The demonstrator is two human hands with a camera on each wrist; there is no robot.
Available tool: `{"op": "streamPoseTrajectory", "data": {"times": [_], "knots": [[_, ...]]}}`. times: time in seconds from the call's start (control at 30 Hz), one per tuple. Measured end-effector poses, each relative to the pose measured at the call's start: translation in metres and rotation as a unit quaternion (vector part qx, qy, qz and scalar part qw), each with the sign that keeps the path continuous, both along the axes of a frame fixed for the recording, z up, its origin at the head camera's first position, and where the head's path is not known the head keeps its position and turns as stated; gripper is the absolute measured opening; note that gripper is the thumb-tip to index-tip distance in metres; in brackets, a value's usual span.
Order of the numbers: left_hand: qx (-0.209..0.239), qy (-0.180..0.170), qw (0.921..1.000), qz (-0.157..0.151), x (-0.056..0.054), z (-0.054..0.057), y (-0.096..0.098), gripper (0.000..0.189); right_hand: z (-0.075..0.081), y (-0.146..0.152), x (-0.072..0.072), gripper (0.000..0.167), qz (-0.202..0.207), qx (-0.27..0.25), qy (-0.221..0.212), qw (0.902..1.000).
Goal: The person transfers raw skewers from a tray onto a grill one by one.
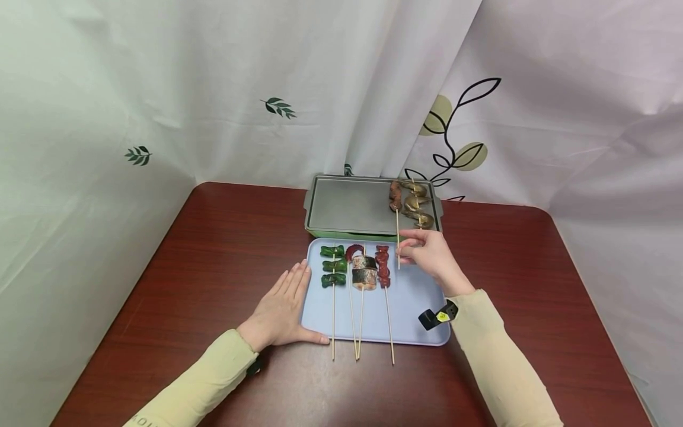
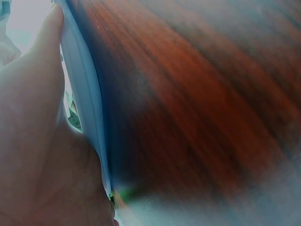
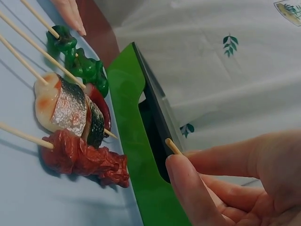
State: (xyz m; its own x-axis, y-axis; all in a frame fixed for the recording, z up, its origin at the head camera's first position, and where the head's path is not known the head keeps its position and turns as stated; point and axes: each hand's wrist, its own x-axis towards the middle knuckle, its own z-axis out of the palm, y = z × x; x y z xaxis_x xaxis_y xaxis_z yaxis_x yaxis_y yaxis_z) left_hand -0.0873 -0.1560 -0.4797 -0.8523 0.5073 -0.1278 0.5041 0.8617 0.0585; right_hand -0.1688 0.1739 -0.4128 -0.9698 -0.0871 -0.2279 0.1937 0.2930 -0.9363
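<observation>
My right hand (image 1: 429,254) pinches the bare stick of a brown meat skewer (image 1: 395,197), whose meat lies on the grill plate (image 1: 347,204). In the right wrist view, thumb and forefinger meet on the stick's end (image 3: 173,146). Beside it on the plate lies a skewer of brownish-grey pieces (image 1: 416,203). My left hand (image 1: 283,305) rests flat at the left edge of the blue tray (image 1: 416,302), fingers straight, thumb along its near corner. On the tray lie a green pepper skewer (image 1: 333,265), a dark red curled skewer (image 1: 352,252), a fish-like skewer (image 1: 364,277) and a red meat skewer (image 1: 382,267).
The grill's green body (image 3: 127,108) stands directly behind the tray. Several stick ends stick out over the tray's near edge. The dark red wooden table (image 1: 213,249) stretches to both sides, and a white patterned curtain (image 1: 256,71) hangs behind it.
</observation>
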Motion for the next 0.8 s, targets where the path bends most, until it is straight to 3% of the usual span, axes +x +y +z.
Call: {"op": "streamPoseTrajectory", "data": {"times": [0.17, 0.33, 0.5, 0.8], "knots": [[0.006, 0.005, 1.0, 0.0, 0.0, -0.002, 0.0, 0.148, 0.001, -0.001, 0.001, 0.048, -0.006, 0.011, 0.006, 0.9999], [-0.003, -0.001, 1.0, 0.001, 0.0, 0.001, 0.0, 0.147, 0.006, 0.002, 0.007, 0.053, -0.018, 0.057, 0.038, 0.9975], [-0.006, -0.005, 1.0, 0.003, 0.0, 0.004, 0.001, 0.147, 0.019, 0.004, 0.02, 0.053, -0.025, 0.085, 0.079, 0.993], [0.003, 0.004, 1.0, 0.0, 0.0, -0.001, -0.001, 0.148, 0.033, 0.005, 0.046, 0.052, -0.009, 0.074, 0.11, 0.9911]]}}
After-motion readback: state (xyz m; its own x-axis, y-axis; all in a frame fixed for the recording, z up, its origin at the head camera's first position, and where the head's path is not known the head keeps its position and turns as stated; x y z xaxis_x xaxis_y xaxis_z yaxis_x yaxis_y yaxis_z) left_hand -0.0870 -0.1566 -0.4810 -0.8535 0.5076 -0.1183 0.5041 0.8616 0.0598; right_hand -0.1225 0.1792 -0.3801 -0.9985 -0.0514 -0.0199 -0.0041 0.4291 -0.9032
